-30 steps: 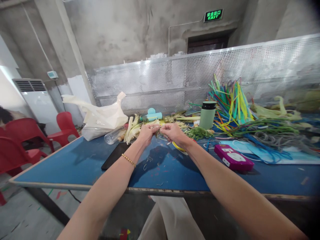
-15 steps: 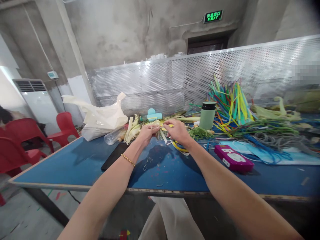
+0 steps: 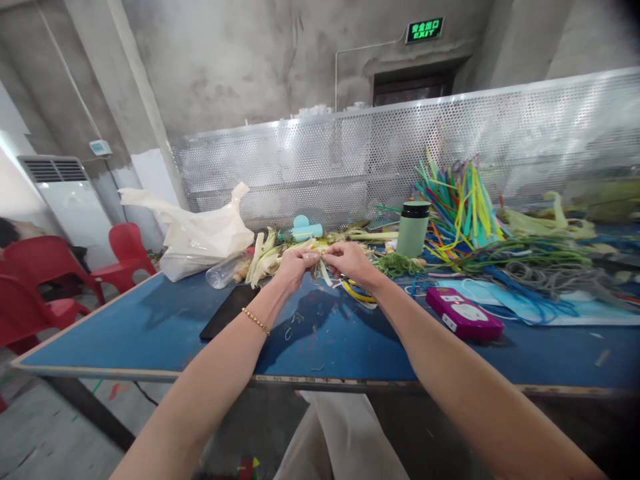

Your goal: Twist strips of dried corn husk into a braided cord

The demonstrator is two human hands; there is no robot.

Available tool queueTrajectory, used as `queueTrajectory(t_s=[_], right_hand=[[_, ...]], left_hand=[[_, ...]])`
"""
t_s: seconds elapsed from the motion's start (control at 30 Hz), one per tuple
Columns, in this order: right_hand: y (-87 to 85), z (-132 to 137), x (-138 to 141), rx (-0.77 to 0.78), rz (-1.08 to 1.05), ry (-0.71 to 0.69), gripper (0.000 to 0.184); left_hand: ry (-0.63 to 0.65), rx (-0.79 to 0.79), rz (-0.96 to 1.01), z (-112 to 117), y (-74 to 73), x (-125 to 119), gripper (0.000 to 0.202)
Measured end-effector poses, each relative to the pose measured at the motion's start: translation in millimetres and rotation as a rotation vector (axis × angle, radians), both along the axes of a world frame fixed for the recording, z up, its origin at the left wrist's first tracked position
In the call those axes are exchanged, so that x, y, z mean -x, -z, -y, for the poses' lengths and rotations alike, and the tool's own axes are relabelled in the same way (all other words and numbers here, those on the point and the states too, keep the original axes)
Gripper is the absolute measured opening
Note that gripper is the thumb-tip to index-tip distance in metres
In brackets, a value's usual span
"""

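Observation:
Above the middle of the blue table [image 3: 165, 347], my left hand [image 3: 296, 265] and my right hand [image 3: 349, 261] meet almost fingertip to fingertip. The fingers of both are closed in a pinch. Between them shows a pale strip of corn husk [image 3: 324, 273], its end hanging below the fingertips; the fingers hide most of it. More pale husks [image 3: 265, 259] lie just left of and behind my left hand. Under my right wrist is a looped yellow and white cord [image 3: 356, 293]. A tangle of green string [image 3: 400, 264] lies right of that hand.
A white plastic bag [image 3: 205, 230] and clear bottle [image 3: 223, 272] stand left, near a black tablet-like slab [image 3: 229, 312]. At right are a green tumbler [image 3: 413, 230], a purple box [image 3: 464, 313], blue cords [image 3: 530, 297] and bundled colourful strips [image 3: 465, 207]. A perforated metal screen [image 3: 300, 163] borders the back.
My fingertips have come slightly closer together, the right hand shifting a little left. Both hands keep their pinch. The whole view has shifted slightly.

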State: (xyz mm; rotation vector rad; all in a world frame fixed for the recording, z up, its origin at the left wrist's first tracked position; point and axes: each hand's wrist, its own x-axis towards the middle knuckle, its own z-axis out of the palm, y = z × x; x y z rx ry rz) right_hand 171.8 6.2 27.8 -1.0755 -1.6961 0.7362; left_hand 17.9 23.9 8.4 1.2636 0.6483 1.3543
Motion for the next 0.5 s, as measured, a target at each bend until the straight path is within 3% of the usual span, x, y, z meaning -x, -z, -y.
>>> queueTrajectory(t_s=[0.5], right_hand=[[-3.3,6.0,0.0,0.046,-0.109,-0.036,0.011]], left_hand=[[0.053,-0.019,0.033,-0.1,2.0,0.2,0.031]])
